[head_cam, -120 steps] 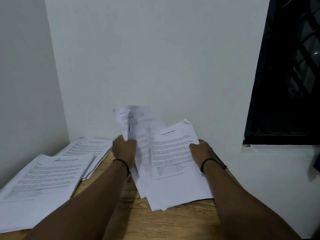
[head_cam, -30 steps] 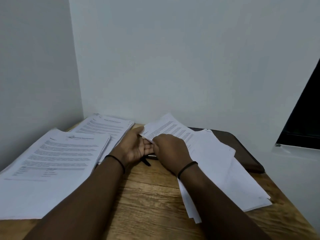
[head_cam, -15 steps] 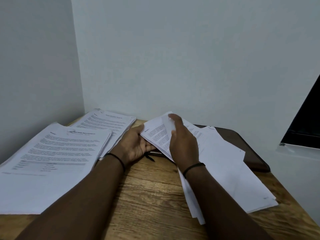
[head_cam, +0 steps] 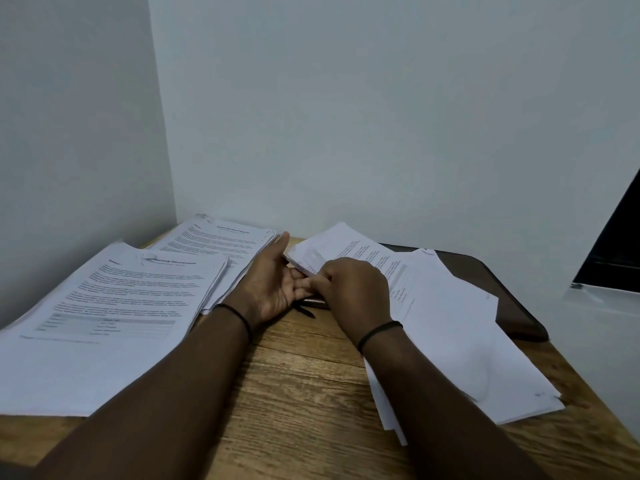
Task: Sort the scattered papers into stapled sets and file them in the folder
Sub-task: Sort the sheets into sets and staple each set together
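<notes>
A loose pile of white printed papers (head_cam: 450,323) lies on the right of the wooden desk, partly over a dark brown folder (head_cam: 516,299). My left hand (head_cam: 273,282) lies palm-up at the pile's near-left corner, thumb straight along the edge and fingers under the sheets. My right hand (head_cam: 353,292) is curled over that same corner and pinches the top sheets. Two tidier paper sets lie to the left: a large near one (head_cam: 114,306) and a far one (head_cam: 221,240) by the wall. No stapler is plainly visible.
A small dark object, perhaps a pen (head_cam: 308,310), lies on the desk (head_cam: 304,393) just under my hands. White walls close the desk at the back and left. A dark window (head_cam: 616,244) and white ledge are at the right.
My right hand had its fingers raised on the top sheet half a second ago; it has come down and curled onto the corner. The left hand has stayed at the pile's edge.
</notes>
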